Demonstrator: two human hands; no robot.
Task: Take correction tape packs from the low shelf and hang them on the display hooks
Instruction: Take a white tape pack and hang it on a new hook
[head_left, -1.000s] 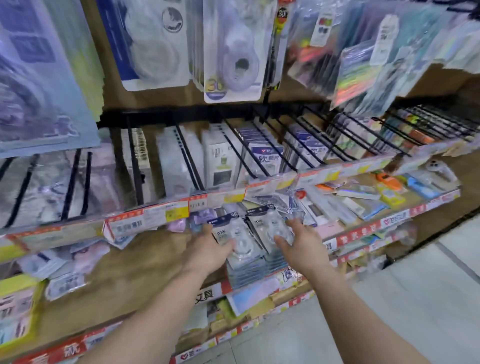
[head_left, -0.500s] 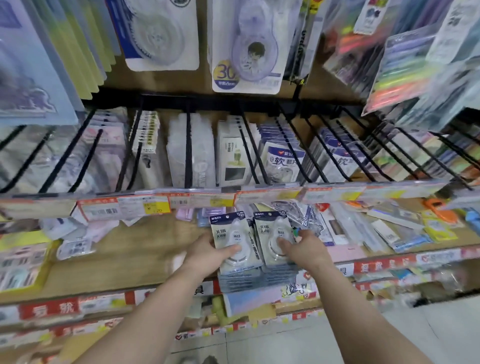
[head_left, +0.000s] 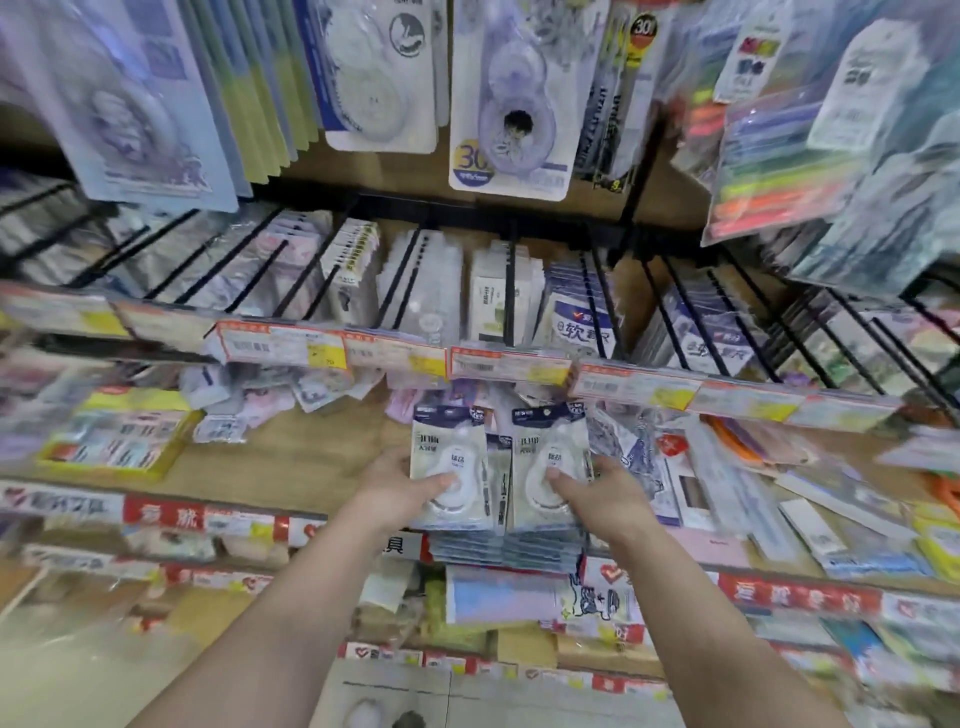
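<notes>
The left hand (head_left: 400, 480) grips one stack of correction tape packs (head_left: 449, 470), thumb curled over the front of the top pack. The right hand (head_left: 605, 491) grips a second stack (head_left: 550, 465) just beside it, thumb likewise pressed on the clear blister. Each pack is a flat rectangular card with a dark header strip and a rounded, teardrop-shaped plastic bubble (glossy, transparent). Both stacks stand upright over the front edge of the low wooden shelf (head_left: 291, 462), touching side by side. Above them, black metal display hooks (head_left: 511, 291) carry rows of hanging carded goods behind a strip of price labels (head_left: 498, 364).
</notes>
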